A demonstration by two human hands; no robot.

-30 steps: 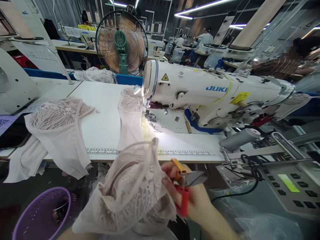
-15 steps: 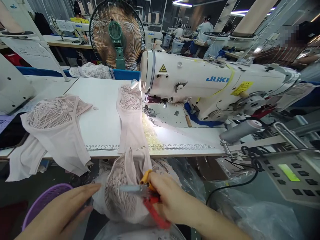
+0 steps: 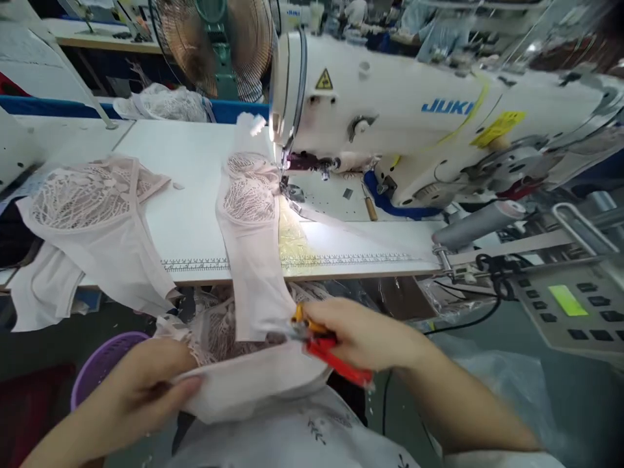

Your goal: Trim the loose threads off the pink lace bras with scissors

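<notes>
My left hand (image 3: 141, 383) pinches the edge of a pale pink bra (image 3: 248, 383) above my lap, thumb on top and fingers beneath. In my right hand (image 3: 361, 331) is a pair of scissors (image 3: 341, 365) with red and orange handles. Their blurred blades point left, close to the lower end of another pale pink bra (image 3: 253, 253). That one runs up over the table edge to the sewing machine's needle area (image 3: 283, 185), its lace cup flat on the table. Whether the blades touch fabric is unclear.
The white JUKI sewing machine (image 3: 390, 97) spans the back of the table, a ruler strip (image 3: 351, 260) along its front edge. Another lace bra (image 3: 80, 201) drapes over the edge at left. A purple basket (image 3: 97, 361) stands below; a control panel (image 3: 580, 318) is at right.
My left hand has closed on the pale pink bra, which is now pulled out flat across my lap. My right hand has moved right and slightly up with the scissors. The head view has tilted down.
</notes>
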